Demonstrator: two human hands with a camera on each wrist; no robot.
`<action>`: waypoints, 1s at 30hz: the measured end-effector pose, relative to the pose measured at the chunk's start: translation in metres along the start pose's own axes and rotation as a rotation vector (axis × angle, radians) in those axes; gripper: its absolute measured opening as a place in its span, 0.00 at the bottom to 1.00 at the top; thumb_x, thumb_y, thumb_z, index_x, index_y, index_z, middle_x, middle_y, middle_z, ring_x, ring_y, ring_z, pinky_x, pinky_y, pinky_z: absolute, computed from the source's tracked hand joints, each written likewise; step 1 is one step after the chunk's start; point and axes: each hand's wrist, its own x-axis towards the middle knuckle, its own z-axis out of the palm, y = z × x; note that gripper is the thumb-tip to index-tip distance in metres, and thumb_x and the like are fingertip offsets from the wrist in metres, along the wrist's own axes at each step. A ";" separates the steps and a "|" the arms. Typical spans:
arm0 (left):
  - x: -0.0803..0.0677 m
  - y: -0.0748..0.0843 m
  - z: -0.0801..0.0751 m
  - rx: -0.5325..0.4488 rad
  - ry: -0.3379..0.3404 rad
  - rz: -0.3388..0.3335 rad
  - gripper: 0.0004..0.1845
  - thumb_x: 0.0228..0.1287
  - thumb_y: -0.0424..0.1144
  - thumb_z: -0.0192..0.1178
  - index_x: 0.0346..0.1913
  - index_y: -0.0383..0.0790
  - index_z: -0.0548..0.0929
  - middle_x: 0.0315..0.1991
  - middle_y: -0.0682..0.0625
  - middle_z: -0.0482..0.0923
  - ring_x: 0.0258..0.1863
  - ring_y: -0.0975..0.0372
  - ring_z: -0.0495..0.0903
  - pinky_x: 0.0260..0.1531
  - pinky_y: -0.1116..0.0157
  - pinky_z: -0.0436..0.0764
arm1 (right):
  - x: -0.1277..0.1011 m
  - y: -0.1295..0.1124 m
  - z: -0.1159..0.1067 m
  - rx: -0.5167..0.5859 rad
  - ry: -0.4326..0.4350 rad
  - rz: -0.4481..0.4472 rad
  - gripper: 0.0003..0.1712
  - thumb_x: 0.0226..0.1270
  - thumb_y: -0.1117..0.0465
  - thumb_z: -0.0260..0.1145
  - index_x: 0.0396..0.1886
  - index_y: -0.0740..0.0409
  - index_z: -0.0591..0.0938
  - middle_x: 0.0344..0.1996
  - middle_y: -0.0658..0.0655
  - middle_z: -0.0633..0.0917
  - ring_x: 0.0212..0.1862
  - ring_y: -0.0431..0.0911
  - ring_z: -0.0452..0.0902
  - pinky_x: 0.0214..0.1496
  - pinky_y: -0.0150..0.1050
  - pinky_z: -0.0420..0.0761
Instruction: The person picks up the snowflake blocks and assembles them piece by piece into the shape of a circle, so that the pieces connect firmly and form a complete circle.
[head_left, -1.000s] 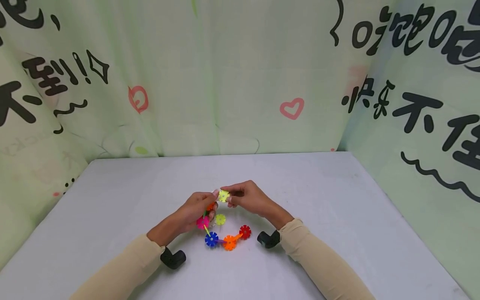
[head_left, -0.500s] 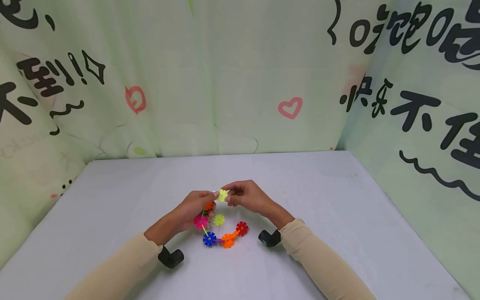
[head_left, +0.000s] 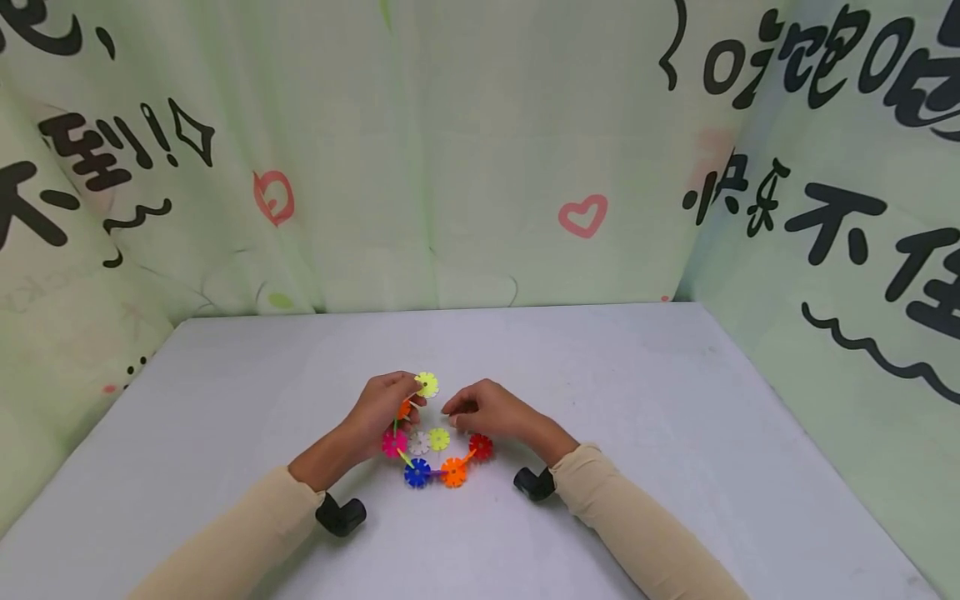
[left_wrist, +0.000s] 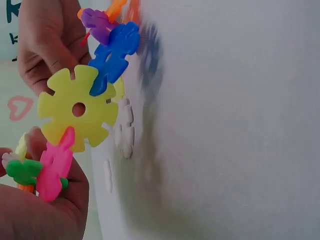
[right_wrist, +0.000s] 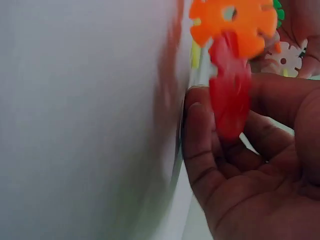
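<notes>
A chain of flat snowflake-shaped plastic pieces [head_left: 417, 472] curves over the grey table [head_left: 675, 400]: pink, blue, orange and red [head_left: 481, 447] ones joined by thin links. My left hand [head_left: 411, 393] pinches the chain's upper end, where a pale yellow piece [head_left: 427, 384] stands above the fingers. In the left wrist view the same hand [left_wrist: 45, 200] holds a pink piece [left_wrist: 55, 165] beside a large yellow one [left_wrist: 77, 110]. My right hand [head_left: 457, 408] hovers loosely curled over the red end and holds nothing. The red piece [right_wrist: 230, 85] shows blurred before that palm.
A white piece [head_left: 418, 442] and a yellow piece [head_left: 438, 438] lie loose on the table inside the chain's curve. Printed green cloth [head_left: 450, 167] walls the table at the back and both sides. Black wrist cameras [head_left: 341, 514] sit on both sleeves.
My right hand let go of the pale yellow piece and dropped toward the red end. The left hand keeps that piece and shifted it slightly left; the chain's tail drew closer.
</notes>
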 end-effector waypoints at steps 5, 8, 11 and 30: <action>0.001 0.000 -0.007 0.002 0.023 -0.005 0.15 0.62 0.40 0.45 0.49 0.40 0.74 0.37 0.43 0.73 0.19 0.59 0.68 0.18 0.68 0.69 | 0.000 -0.007 0.004 -0.039 -0.029 -0.008 0.09 0.56 0.64 0.62 0.38 0.58 0.82 0.31 0.47 0.81 0.32 0.40 0.73 0.37 0.32 0.73; 0.004 -0.002 -0.010 0.013 0.030 -0.013 0.16 0.62 0.41 0.45 0.50 0.41 0.73 0.37 0.44 0.73 0.17 0.59 0.67 0.17 0.68 0.69 | 0.002 -0.010 0.006 -0.065 -0.034 0.018 0.10 0.56 0.64 0.62 0.39 0.58 0.82 0.30 0.46 0.80 0.31 0.41 0.72 0.36 0.32 0.73; 0.005 -0.005 -0.014 0.028 0.036 -0.017 0.16 0.63 0.43 0.46 0.50 0.41 0.73 0.37 0.44 0.73 0.17 0.59 0.67 0.17 0.68 0.69 | 0.004 -0.012 0.010 -0.099 -0.036 0.037 0.09 0.57 0.63 0.62 0.38 0.57 0.82 0.29 0.46 0.80 0.30 0.41 0.71 0.35 0.32 0.73; 0.006 -0.015 -0.017 0.021 0.029 -0.044 0.18 0.62 0.50 0.51 0.49 0.42 0.73 0.33 0.43 0.73 0.17 0.59 0.67 0.16 0.69 0.68 | 0.004 -0.017 0.019 -0.142 -0.011 0.066 0.10 0.48 0.65 0.68 0.30 0.53 0.76 0.24 0.49 0.76 0.28 0.43 0.70 0.30 0.32 0.73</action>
